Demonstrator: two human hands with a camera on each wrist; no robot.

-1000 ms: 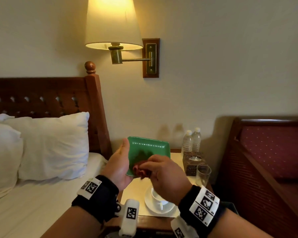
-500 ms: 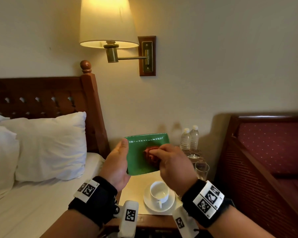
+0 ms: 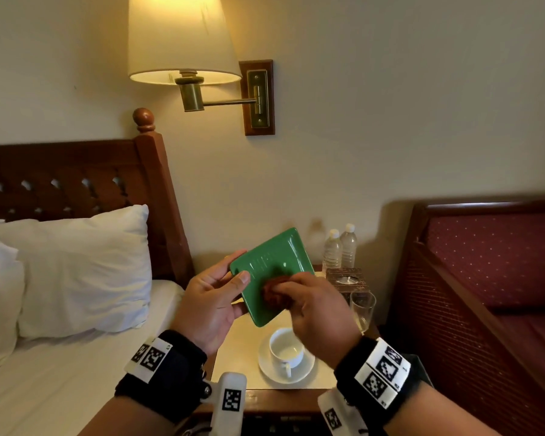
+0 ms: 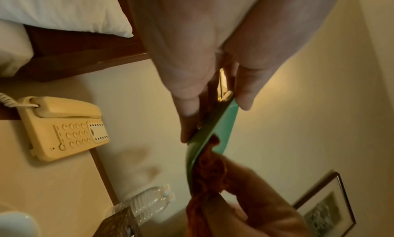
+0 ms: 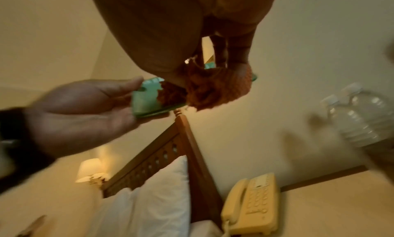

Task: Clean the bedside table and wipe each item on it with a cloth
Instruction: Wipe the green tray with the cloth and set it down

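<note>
While the left hand [image 3: 209,305] clamps the green dish's [image 3: 272,262] left edge, thumb on top, the right hand's [image 3: 317,316] fingers [image 3: 283,289] pinch a red cloth [image 3: 272,292] against its face, above the worktop [image 3: 243,363].

We see the tray [image 3: 272,262] held above the bedside table [image 3: 233,360], the cup [image 3: 285,347] on its saucer [image 3: 306,369] below, bottles [image 3: 340,250] at the back, glass [image 3: 362,309] right, bed [image 3: 60,388] left.

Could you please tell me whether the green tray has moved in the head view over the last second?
Yes. The green tray has turned from level-edged to corner-up, measured against the water bottles, while the left hand holds it.
</note>
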